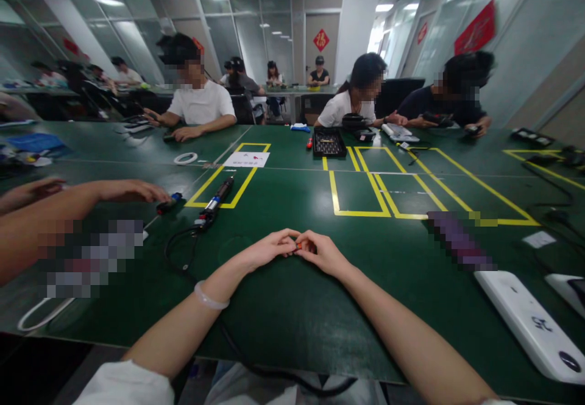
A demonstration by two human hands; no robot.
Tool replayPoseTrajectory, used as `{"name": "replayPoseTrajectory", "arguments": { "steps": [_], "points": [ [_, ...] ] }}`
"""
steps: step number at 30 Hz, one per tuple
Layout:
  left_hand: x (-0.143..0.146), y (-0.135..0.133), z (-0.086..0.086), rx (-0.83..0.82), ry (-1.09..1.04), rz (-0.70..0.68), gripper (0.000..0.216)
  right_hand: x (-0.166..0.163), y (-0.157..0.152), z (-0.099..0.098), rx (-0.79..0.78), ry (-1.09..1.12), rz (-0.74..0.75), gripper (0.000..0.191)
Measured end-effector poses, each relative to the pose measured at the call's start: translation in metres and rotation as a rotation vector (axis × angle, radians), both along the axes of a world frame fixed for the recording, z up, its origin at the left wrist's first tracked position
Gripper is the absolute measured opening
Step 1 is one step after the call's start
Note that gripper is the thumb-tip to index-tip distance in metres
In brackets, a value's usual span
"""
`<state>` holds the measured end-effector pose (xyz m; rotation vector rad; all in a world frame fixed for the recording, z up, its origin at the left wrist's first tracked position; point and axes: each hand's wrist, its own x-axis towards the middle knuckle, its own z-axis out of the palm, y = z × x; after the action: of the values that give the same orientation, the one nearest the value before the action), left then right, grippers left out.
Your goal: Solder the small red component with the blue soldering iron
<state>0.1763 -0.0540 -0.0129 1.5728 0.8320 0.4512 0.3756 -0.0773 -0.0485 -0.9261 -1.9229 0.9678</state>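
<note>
My left hand [275, 247] and my right hand [322, 251] meet above the green table [292, 313], fingertips together. Between them is a small orange and dark piece [298, 246], too small to name and mostly hidden by the fingers. Both hands are closed in a pinch around it. A pale bangle [211, 297] circles my left wrist. To the left of my hands lies an electric screwdriver [216, 201] with a black cable, slanting across a yellow taped outline.
A co-worker's arm [86, 207] reaches in from the left towards a small blue and black tool [169, 203]. A black tray [329, 143] and a printed sheet [247, 159] lie farther back. A white device [525, 326] is at right. Several people sit beyond.
</note>
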Motion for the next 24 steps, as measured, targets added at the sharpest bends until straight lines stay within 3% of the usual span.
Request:
{"name": "replayPoseTrajectory", "arguments": {
  "steps": [5, 11, 17, 24],
  "points": [
    [0.002, -0.001, -0.001, 0.001, -0.03, 0.055, 0.044, -0.001, 0.002, -0.003, -0.161, 0.123, -0.011, 0.018],
    [0.007, -0.005, -0.002, 0.294, 0.041, 0.08, 0.038, 0.001, 0.01, -0.011, -0.305, 0.243, -0.059, 0.032],
    [0.008, -0.01, 0.003, 0.497, 0.159, 0.121, 0.022, -0.001, 0.008, -0.009, -0.333, 0.286, -0.047, 0.033],
    [-0.002, 0.0, 0.005, 0.582, 0.276, 0.046, 0.031, -0.001, 0.006, -0.009, -0.266, 0.266, -0.014, 0.028]
  ]
}}
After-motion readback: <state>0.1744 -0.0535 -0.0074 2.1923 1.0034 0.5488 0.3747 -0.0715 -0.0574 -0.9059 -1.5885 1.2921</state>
